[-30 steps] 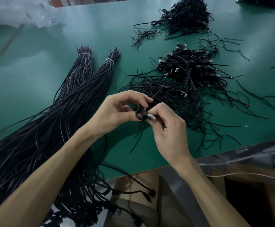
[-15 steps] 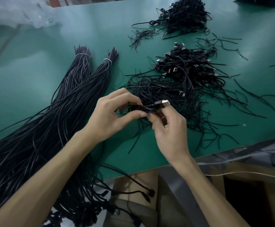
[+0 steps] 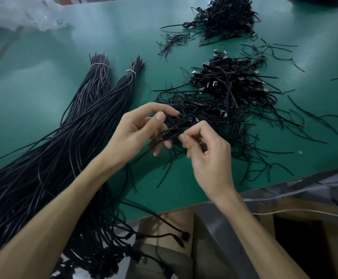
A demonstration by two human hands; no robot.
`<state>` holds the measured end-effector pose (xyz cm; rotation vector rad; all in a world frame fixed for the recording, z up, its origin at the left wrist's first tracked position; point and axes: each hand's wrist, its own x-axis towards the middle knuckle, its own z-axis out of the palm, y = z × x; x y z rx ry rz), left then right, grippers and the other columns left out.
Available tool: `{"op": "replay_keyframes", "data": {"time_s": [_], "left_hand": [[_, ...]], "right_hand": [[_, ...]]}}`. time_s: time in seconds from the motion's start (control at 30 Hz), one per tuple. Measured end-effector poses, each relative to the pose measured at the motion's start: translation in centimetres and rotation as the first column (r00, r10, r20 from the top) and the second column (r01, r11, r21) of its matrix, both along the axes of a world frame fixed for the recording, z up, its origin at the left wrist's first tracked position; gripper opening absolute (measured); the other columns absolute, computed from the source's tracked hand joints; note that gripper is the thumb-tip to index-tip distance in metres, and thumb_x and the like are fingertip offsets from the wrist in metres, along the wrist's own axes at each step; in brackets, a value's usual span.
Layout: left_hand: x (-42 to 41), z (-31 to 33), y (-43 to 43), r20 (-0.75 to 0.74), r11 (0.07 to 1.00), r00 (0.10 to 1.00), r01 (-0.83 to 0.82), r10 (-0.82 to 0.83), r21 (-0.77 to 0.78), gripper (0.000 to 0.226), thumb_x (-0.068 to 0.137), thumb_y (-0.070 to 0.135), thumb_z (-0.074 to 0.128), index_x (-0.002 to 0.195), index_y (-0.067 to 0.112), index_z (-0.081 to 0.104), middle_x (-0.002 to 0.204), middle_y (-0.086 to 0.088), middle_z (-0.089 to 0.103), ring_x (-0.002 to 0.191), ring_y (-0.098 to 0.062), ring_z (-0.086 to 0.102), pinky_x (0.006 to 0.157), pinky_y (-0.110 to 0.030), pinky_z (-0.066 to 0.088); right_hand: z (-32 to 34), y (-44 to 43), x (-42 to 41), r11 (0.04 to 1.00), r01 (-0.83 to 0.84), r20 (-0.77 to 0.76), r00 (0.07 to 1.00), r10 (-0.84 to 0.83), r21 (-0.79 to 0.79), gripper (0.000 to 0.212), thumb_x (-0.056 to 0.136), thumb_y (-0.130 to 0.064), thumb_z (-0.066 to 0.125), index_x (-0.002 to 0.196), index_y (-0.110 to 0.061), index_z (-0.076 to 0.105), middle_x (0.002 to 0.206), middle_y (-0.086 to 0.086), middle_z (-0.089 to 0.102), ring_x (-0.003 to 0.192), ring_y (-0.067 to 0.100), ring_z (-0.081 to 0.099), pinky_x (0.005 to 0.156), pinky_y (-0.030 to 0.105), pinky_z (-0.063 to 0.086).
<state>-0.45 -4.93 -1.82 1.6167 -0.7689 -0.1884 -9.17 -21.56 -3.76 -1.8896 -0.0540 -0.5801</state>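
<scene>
A short black cable (image 3: 179,127) is folded into a small coil and held between both hands just above the green table (image 3: 43,93). My right hand (image 3: 208,156) pinches the coil's near end between thumb and forefinger. My left hand (image 3: 138,133) has its fingers curled around the coil's left side, thumb up. The cable's plug is hidden inside the coil or behind my fingers.
Two long tied bundles of black cables (image 3: 67,137) lie at the left and hang over the front edge. A tangle of short USB cables (image 3: 232,85) sits right behind my hands, another heap (image 3: 226,19) farther back. Clear plastic wrap (image 3: 19,15) lies at the top left. A cardboard box (image 3: 305,234) stands below the table edge.
The cable with its metal plug was stretched between both hands half a second ago. Now it is folded into a longer loop and the plug no longer shows.
</scene>
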Motion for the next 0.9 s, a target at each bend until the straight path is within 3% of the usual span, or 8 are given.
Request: {"op": "replay_keyframes", "data": {"time_s": [0.13, 0.33, 0.43, 0.53, 0.63, 0.7, 0.8, 0.9], "left_hand": [[0.28, 0.11, 0.13, -0.036, 0.988, 0.988, 0.151, -0.15, 0.024, 0.034, 0.102, 0.007, 0.047, 0.134, -0.003, 0.055, 0.076, -0.013, 0.067, 0.058, -0.026, 0.062, 0.059, -0.03, 0.048], [0.01, 0.4, 0.24, -0.042, 0.974, 0.98, 0.196, -0.192, 0.111, 0.045, 0.104, 0.002, 0.045, 0.149, 0.005, 0.047, 0.086, -0.025, 0.05, 0.067, -0.028, 0.05, 0.06, -0.041, 0.043], [-0.07, 0.42, 0.25, -0.036, 0.971, 0.984, 0.179, -0.175, 0.162, 0.038, 0.104, 0.001, 0.047, 0.141, 0.001, 0.054, 0.088, -0.027, 0.042, 0.069, -0.037, 0.039, 0.059, -0.04, 0.037], [0.13, 0.18, 0.37, -0.003, 0.969, 0.993, 0.117, -0.119, 0.217, 0.033, 0.104, 0.015, 0.054, 0.132, 0.001, 0.061, 0.094, -0.02, 0.047, 0.082, -0.02, 0.047, 0.07, -0.03, 0.04], [0.03, -0.02, 0.15, 0.039, 0.963, 0.999, 0.023, -0.035, 0.267, 0.043, 0.099, 0.044, 0.061, 0.116, 0.006, 0.069, 0.111, -0.017, 0.054, 0.107, -0.023, 0.054, 0.089, -0.046, 0.048], [-0.14, 0.09, 0.08, 0.047, 0.971, 0.999, -0.009, -0.003, 0.24, 0.032, 0.096, 0.046, 0.062, 0.101, 0.015, 0.069, 0.106, -0.01, 0.057, 0.1, -0.02, 0.056, 0.082, -0.052, 0.048], [-0.21, 0.17, 0.05, 0.067, 0.975, 0.998, -0.015, 0.001, 0.22, 0.041, 0.098, 0.05, 0.058, 0.086, 0.011, 0.066, 0.077, 0.005, 0.057, 0.068, -0.012, 0.052, 0.06, -0.042, 0.044], [0.03, -0.1, 0.0, 0.016, 0.982, 0.999, -0.039, 0.037, 0.186, 0.038, 0.099, 0.039, 0.059, 0.088, 0.004, 0.063, 0.064, -0.002, 0.054, 0.055, -0.02, 0.047, 0.049, -0.036, 0.041]], "right_hand": [[-0.21, -0.2, 0.08, 1.0, -0.006, -0.011, 1.0, 0.006, 0.027, 0.016, 0.1, -0.011, 0.063, 0.085, -0.011, 0.06, 0.068, -0.011, 0.057, 0.061, 0.019, 0.054, 0.05, 0.026, 0.039], [-0.38, -0.27, 0.21, 0.997, -0.035, -0.028, 0.999, 0.037, 0.072, 0.02, 0.102, -0.018, 0.061, 0.084, -0.012, 0.059, 0.069, -0.004, 0.059, 0.059, 0.022, 0.055, 0.057, 0.048, 0.044], [-0.46, -0.37, 0.28, 0.993, -0.062, -0.045, 0.997, 0.066, 0.097, 0.022, 0.103, -0.021, 0.061, 0.084, -0.012, 0.057, 0.067, 0.001, 0.059, 0.056, 0.027, 0.053, 0.055, 0.05, 0.043], [-0.39, -0.3, 0.29, 0.989, -0.085, -0.043, 0.995, 0.091, 0.124, 0.022, 0.103, -0.022, 0.061, 0.084, -0.012, 0.057, 0.068, -0.001, 0.059, 0.055, 0.025, 0.053, 0.054, 0.048, 0.044], [-0.41, -0.31, 0.28, 0.982, -0.098, -0.047, 0.993, 0.107, 0.164, 0.019, 0.102, -0.016, 0.062, 0.084, -0.01, 0.057, 0.069, -0.003, 0.058, 0.059, 0.015, 0.052, 0.056, 0.036, 0.045], [-0.51, -0.29, 0.29, 0.982, -0.101, -0.058, 0.992, 0.112, 0.16, 0.017, 0.101, -0.013, 0.064, 0.085, -0.009, 0.058, 0.07, -0.006, 0.058, 0.063, 0.011, 0.053, 0.06, 0.029, 0.043], [-0.52, -0.15, 0.31, 0.992, -0.093, -0.037, 0.995, 0.096, 0.088, 0.017, 0.1, -0.01, 0.065, 0.084, -0.007, 0.059, 0.069, -0.012, 0.058, 0.063, 0.008, 0.055, 0.062, 0.018, 0.04], [-0.47, 0.0, 0.33, 0.996, -0.085, -0.031, 0.996, 0.086, 0.04, 0.017, 0.1, -0.012, 0.064, 0.084, -0.007, 0.06, 0.071, -0.005, 0.059, 0.063, 0.014, 0.055, 0.059, 0.016, 0.038]]}}
